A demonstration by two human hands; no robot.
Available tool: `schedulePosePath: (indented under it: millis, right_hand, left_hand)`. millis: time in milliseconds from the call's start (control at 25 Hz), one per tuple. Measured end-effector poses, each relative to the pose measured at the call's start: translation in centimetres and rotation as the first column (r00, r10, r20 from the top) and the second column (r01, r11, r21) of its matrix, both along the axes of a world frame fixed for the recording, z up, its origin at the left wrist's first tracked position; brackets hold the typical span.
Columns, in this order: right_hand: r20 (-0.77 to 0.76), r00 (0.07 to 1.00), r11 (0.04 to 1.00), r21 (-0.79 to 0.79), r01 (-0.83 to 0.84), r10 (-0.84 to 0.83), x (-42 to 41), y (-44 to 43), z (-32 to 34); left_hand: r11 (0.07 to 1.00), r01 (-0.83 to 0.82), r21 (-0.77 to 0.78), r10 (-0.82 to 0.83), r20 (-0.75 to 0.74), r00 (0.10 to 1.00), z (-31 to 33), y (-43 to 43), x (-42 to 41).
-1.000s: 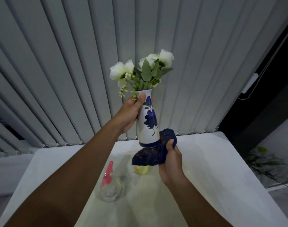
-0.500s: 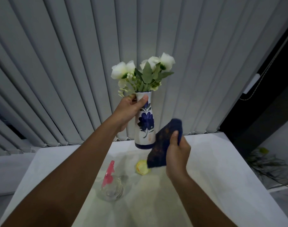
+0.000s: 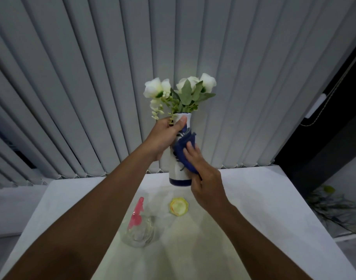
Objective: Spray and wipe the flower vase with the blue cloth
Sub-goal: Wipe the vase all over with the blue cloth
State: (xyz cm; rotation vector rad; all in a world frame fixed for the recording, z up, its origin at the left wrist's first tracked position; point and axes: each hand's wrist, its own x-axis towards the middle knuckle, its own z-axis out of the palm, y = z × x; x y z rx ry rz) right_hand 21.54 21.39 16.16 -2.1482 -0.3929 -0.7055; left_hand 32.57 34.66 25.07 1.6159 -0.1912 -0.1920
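A white flower vase (image 3: 178,174) with a dark blue flower pattern and blue base band is held upright in the air above the table. It carries white flowers (image 3: 180,88) with green leaves. My left hand (image 3: 166,134) grips its neck, thumb across the front. My right hand (image 3: 203,170) presses the blue cloth (image 3: 184,152) flat against the front of the vase body, covering most of the pattern. A clear spray bottle (image 3: 139,229) with a pink trigger head stands on the table below my left forearm.
A white table (image 3: 254,209) lies beneath, with a small yellow dish (image 3: 178,206) under the vase. Grey vertical blinds (image 3: 92,87) hang behind the table. A dark opening and a plant on the floor are at the right.
My right hand has moved the blue cloth from the base of the vase, off to its right, and now up onto the front of the body. The vase has stayed raised.
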Motion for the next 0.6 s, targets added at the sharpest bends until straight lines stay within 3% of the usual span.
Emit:
schedulePosePath:
  millis: [240, 360, 400, 480, 600]
  right_hand:
    - [0.037, 0.999, 0.997, -0.077, -0.033, 0.036, -4.3, -0.8, -6.1]
    - [-0.141, 0.989, 0.979, 0.192, 0.07, -0.043, -5.6, -0.8, -7.5]
    - [-0.248, 0.962, 0.924, 0.33, 0.196, -0.116, -5.7, -0.4, -7.2]
    - [-0.503, 0.833, 0.712, 0.497, 0.496, -0.229, -4.9, 0.0, -5.9]
    - [-0.724, 0.69, 0.265, 0.665, 0.698, 0.0, -3.0, -0.7, -3.9]
  left_hand:
    - [0.998, -0.038, 0.058, 0.038, -0.001, 0.999, -0.5, 0.4, 0.2]
    - [0.997, -0.015, 0.071, 0.014, 0.015, 1.0, 0.4, 0.5, 0.4]
    - [0.998, 0.006, 0.067, -0.007, 0.015, 1.0, 0.6, 0.5, 0.4]
    - [0.996, 0.053, 0.068, -0.054, 0.017, 0.998, 0.6, 0.3, 0.2]
    - [0.991, 0.108, 0.077, -0.109, 0.004, 0.994, 0.1, 0.0, -0.1]
